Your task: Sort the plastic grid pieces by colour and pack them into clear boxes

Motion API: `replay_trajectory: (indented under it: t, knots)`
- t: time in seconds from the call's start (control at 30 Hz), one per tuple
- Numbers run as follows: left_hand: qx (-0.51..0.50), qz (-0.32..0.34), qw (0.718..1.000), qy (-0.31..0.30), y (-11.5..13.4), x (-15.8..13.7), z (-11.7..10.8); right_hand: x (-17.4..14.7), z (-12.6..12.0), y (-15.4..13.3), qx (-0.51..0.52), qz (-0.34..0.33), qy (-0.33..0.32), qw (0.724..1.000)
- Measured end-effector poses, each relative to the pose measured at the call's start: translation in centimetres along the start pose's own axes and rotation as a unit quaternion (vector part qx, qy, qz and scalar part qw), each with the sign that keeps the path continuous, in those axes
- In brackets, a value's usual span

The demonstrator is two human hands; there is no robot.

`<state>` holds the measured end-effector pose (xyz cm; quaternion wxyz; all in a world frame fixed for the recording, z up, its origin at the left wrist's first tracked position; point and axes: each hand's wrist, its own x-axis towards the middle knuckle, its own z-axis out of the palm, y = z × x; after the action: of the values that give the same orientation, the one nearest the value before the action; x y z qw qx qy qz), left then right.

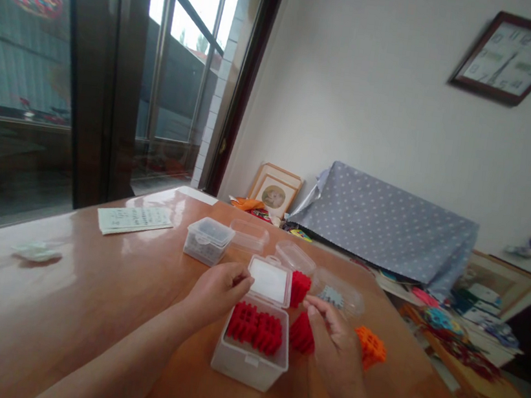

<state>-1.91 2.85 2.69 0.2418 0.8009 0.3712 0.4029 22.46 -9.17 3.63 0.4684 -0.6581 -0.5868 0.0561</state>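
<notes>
An open clear plastic box (248, 366) stands in front of me, its hinged lid (270, 282) tipped back. Inside sit rows of red interlocking plastic pieces (255, 328). My left hand (224, 288) is over the box's left rear corner, beside the lid, with fingers curled together; whatever they may hold is hidden. To the right of the box, my right hand (332, 338) has thumb and fingertips drawn together, and I cannot make out anything between them. Near those fingertips are a red stack (300, 288) and another red stack (302, 334), partly covered by the hand.
Orange pieces (370, 347) lie right of my right hand. Grey pieces (331, 296) rest in a clear tray (355, 297). A closed clear box (208, 242), empty-looking clear covers (248, 236), a written paper pad (134, 218) and a small pale packet (37, 252) are on the wooden table (99, 308).
</notes>
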Motion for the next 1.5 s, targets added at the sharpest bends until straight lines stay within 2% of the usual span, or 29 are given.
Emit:
replay_trajectory:
  t: [0.13, 0.27, 0.47, 0.57, 1.0, 1.13, 1.2, 1.33, 1.5]
  knots:
    - [0.0, -0.009, 1.0, 0.0, 0.2, 0.1, -0.1, 0.6, -2.1, 3.3, -0.001, 0.071, 0.01, 0.997]
    - [-0.004, -0.008, 1.0, -0.001, 0.1, 0.2, -0.1, 0.5, -2.8, 5.5, 0.007, 0.085, -0.027, 0.996]
    - [0.007, -0.004, 1.0, -0.006, -0.1, 0.2, 0.0, 0.3, -2.4, 6.0, -0.012, 0.072, -0.117, 0.99]
    - [0.014, -0.001, 1.0, -0.006, -0.1, 0.3, -0.1, 0.3, -2.0, 5.7, -0.011, 0.063, -0.139, 0.988]
    - [0.017, -0.004, 1.0, -0.016, -0.2, 0.3, -0.1, 0.9, -0.2, 7.3, -0.03, 0.076, -0.094, 0.992]
    - [0.017, -0.004, 1.0, -0.013, -0.2, 0.2, -0.1, 1.0, -0.5, 6.3, 0.008, 0.107, -0.059, 0.992]
    - [0.022, -0.003, 1.0, -0.01, -0.2, 0.1, 0.0, 1.0, -0.7, 5.0, 0.019, 0.099, -0.036, 0.994]
    - [0.031, 0.007, 0.999, -0.007, 0.3, 0.0, 0.1, 0.4, -0.6, 1.3, 0.013, 0.041, -0.009, 0.999]
    - [0.034, 0.042, 0.998, -0.019, 1.2, -0.1, -0.1, -1.2, 1.8, -3.0, -0.019, -0.049, -0.062, 0.997]
